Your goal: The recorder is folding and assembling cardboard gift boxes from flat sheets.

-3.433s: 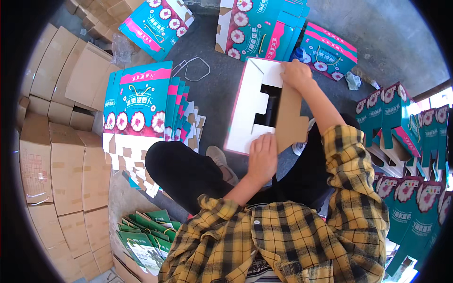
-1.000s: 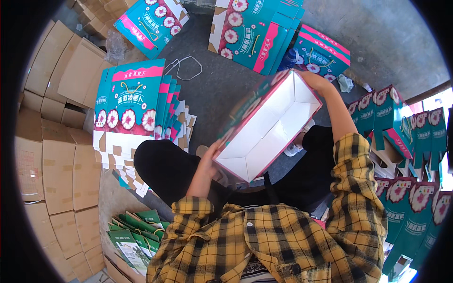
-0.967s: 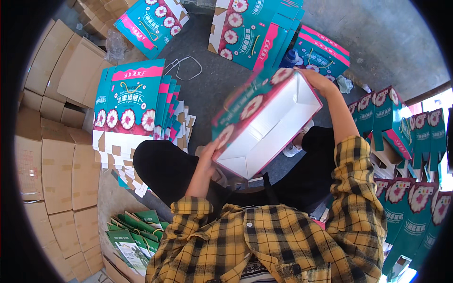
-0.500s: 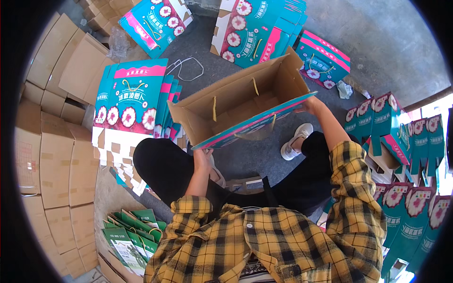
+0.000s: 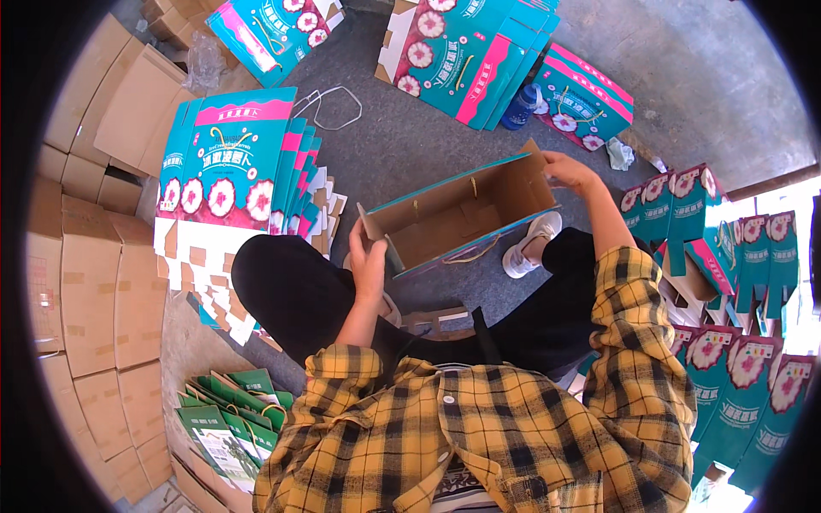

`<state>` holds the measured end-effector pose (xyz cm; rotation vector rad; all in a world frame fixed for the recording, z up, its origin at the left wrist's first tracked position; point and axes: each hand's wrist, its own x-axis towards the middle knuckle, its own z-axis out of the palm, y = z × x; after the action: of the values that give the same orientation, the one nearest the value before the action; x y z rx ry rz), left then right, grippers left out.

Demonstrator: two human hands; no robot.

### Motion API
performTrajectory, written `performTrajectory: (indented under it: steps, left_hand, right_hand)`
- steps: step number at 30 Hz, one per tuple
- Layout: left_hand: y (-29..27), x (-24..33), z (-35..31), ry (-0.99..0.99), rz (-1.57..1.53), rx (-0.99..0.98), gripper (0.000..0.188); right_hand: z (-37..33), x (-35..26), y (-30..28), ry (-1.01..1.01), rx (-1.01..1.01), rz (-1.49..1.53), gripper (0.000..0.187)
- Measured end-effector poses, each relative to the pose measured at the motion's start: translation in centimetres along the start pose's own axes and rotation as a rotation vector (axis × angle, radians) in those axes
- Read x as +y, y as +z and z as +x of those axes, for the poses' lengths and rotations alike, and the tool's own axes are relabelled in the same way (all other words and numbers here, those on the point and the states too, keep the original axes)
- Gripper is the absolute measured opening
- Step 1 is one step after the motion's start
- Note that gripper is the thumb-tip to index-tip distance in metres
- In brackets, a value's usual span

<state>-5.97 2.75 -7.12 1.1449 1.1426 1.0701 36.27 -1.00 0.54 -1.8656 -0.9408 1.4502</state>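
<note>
Two hands grasp the open box (image 5: pixel 466 212), one at each end: the left hand's (image 5: pixel 366 263) fingers wrap its left edge with the thumb at the rim, and the right hand's (image 5: pixel 571 173) fingers hold the right end, though their tips are partly hidden, so how firmly is hard to judge. A light, even hold would likely suit the thin card best; squeezing could bow the walls. Its yellow cords (image 5: pixel 474 185) are best kept free of the fingers. The box is ahead of the black trousers (image 5: pixel 291 286), mouth up, over the floor (image 5: pixel 389 141). A white shoe (image 5: pixel 532 244) sits near its right front corner, so leaving clearance there seems wise.
</note>
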Motion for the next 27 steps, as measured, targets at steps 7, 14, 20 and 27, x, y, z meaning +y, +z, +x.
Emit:
performTrajectory:
  steps: [7,14,20,27]
  left_hand:
    - [1.4,2.2,0.4,0.086,0.306,0.070,0.048]
    - [1.6,1.5,-0.3,0.255,0.468,0.084,0.044]
    - [2.8,1.3,-1.0,0.287,0.850,-0.382,0.057]
    - [1.7,0.8,-0.8,0.207,0.805,-0.280,0.070]
  right_hand:
    - [-0.3,-3.1,2.3,-0.558,0.375,-0.914,0.055]
    - [0.7,-5.3,4.6,-0.199,0.456,-1.056,0.050]
    - [2.9,-2.0,4.8,-0.147,0.497,-0.711,0.082]
    - [1.2,-3.7,3.8,0.041,0.036,-0.263,0.096]
